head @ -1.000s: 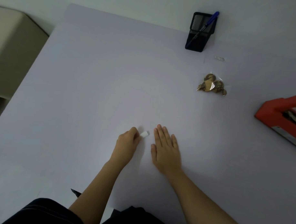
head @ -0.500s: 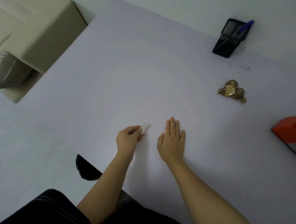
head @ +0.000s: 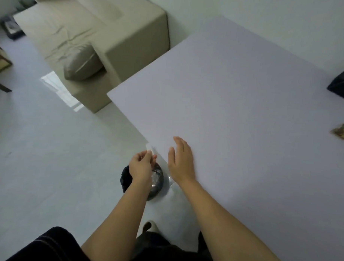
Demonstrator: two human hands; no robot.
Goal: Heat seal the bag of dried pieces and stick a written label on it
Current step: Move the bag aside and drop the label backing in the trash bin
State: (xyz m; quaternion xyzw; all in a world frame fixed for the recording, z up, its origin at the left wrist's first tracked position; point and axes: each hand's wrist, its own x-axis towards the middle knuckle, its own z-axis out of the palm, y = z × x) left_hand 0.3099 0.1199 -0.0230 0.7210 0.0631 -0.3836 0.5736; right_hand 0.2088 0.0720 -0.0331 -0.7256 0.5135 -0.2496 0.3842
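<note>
My left hand (head: 141, 166) pinches a small white slip of paper (head: 150, 149) just past the table's left edge, above a black-lined bin (head: 155, 181) on the floor. Flat on the table (head: 236, 105) near that edge rests my right hand (head: 180, 162), fingers together and holding nothing. The clear bag of brown dried pieces (head: 342, 132) lies at the far right border of the view, mostly cut off. The black pen holder (head: 342, 85) is half out of view at the right. The heat sealer is out of view.
A beige sofa (head: 104, 36) with a cushion (head: 82, 65) stands to the left of the table. Pale floor spreads on the left. My dark trousers and a shoe (head: 149, 226) show at the bottom.
The view has swung left. My left hand carried the paper slip off the table's edge to above the bin. My right hand stays flat. The sealer has left the view.
</note>
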